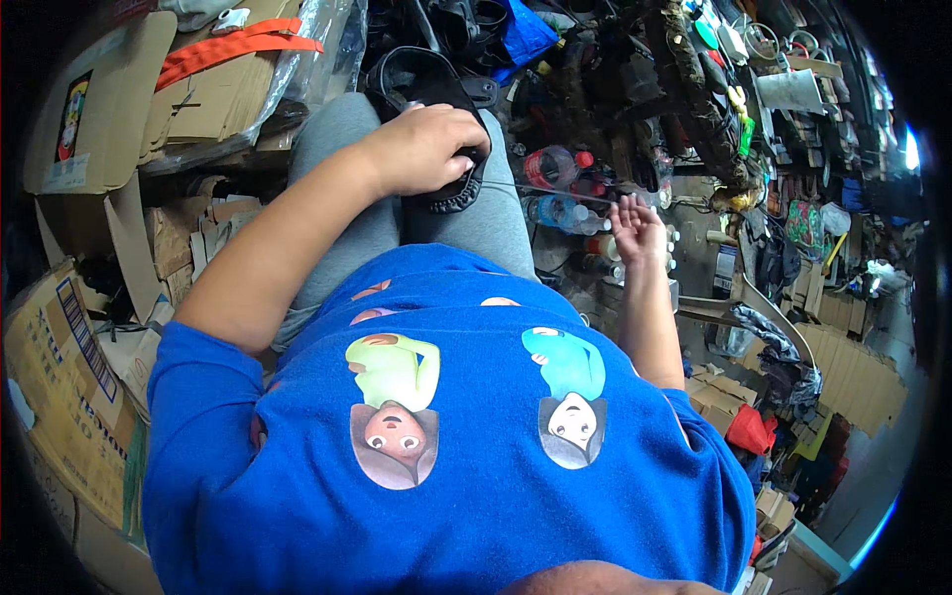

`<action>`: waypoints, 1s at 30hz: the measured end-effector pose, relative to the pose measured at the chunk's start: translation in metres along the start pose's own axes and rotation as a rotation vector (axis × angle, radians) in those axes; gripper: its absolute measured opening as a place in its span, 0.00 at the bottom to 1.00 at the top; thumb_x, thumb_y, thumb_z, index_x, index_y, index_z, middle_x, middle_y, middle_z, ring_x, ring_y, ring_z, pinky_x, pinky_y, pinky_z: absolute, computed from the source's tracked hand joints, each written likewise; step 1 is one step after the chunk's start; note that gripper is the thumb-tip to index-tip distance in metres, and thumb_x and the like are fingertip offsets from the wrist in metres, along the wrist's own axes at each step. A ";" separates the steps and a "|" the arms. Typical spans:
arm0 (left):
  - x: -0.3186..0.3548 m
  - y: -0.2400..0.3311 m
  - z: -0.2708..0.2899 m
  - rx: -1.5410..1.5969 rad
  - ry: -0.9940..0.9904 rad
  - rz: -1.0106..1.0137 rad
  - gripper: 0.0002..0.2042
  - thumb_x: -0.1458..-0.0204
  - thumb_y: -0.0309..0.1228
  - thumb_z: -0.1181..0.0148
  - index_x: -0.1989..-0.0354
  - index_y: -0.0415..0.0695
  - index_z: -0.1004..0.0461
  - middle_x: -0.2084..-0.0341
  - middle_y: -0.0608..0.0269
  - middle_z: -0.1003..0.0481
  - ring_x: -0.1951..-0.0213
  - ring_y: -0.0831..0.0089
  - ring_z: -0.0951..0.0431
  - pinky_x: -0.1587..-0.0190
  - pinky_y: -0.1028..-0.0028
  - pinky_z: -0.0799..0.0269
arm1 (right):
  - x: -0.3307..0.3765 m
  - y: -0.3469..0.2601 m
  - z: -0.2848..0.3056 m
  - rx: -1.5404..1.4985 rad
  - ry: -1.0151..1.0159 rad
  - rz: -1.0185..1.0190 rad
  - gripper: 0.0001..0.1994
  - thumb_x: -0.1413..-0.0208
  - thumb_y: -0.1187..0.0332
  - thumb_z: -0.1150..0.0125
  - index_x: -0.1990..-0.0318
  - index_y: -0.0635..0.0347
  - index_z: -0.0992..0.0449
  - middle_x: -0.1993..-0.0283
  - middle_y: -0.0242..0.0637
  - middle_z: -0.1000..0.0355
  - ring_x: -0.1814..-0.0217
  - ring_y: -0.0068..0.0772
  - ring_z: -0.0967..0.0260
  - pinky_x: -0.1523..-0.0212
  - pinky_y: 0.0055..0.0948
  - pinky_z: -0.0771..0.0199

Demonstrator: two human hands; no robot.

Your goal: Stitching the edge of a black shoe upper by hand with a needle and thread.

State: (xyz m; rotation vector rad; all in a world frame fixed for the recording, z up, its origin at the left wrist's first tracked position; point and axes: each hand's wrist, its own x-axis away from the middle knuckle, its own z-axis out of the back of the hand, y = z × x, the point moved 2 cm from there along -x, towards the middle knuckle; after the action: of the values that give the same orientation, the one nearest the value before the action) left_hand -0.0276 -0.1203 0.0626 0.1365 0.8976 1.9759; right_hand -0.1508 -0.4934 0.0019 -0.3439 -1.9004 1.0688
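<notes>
Across my thighs lies a black shoe [455, 202] with a puckered, stitched edge at its near end. My left hand [428, 149] is closed over it, the fingers wrapped round its top and the thumb on its right side. From the puckered edge a thin dark thread [540, 188] runs taut to the right. Its far end meets the fingertips of my right hand [638, 233], which is raised beside my right knee with the palm up and the fingers curled. Whether a needle is in those fingers is too small to tell.
Plastic bottles [557, 210] stand just right of my knee, under the thread. Cardboard boxes [74, 397] and flattened cardboard with an orange strap [233, 50] crowd the left. More black shoes [446, 25] lie beyond my knees. Cluttered tools and a white cup [790, 91] fill the right.
</notes>
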 end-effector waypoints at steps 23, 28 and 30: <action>-0.030 -0.036 -0.005 0.499 -0.595 0.234 0.10 0.56 0.33 0.35 0.69 0.39 0.22 0.69 0.62 0.29 0.61 0.70 0.29 0.54 0.72 0.34 | 0.103 0.019 -0.111 0.875 -0.778 0.325 0.10 0.46 0.72 0.40 0.56 0.63 0.22 0.58 0.33 0.26 0.58 0.23 0.29 0.55 0.22 0.31; -0.030 -0.035 -0.005 0.475 -0.604 0.214 0.11 0.56 0.33 0.36 0.69 0.39 0.21 0.69 0.62 0.29 0.60 0.69 0.29 0.53 0.71 0.34 | 0.121 0.030 -0.151 1.166 -0.942 0.658 0.09 0.50 0.75 0.37 0.61 0.54 0.18 0.68 0.32 0.32 0.65 0.24 0.31 0.63 0.24 0.30; -0.029 -0.036 -0.006 0.481 -0.599 0.214 0.11 0.56 0.33 0.36 0.69 0.39 0.21 0.69 0.62 0.29 0.60 0.69 0.29 0.53 0.71 0.34 | 0.120 0.032 -0.154 1.245 -0.978 0.689 0.10 0.52 0.75 0.36 0.61 0.52 0.18 0.69 0.33 0.32 0.66 0.26 0.30 0.64 0.25 0.30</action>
State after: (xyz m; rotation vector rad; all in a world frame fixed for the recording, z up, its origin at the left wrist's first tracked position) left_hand 0.0117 -0.1352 0.0422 1.0761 0.9546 1.7105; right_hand -0.0986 -0.3189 0.0792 0.3660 -1.3848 3.0047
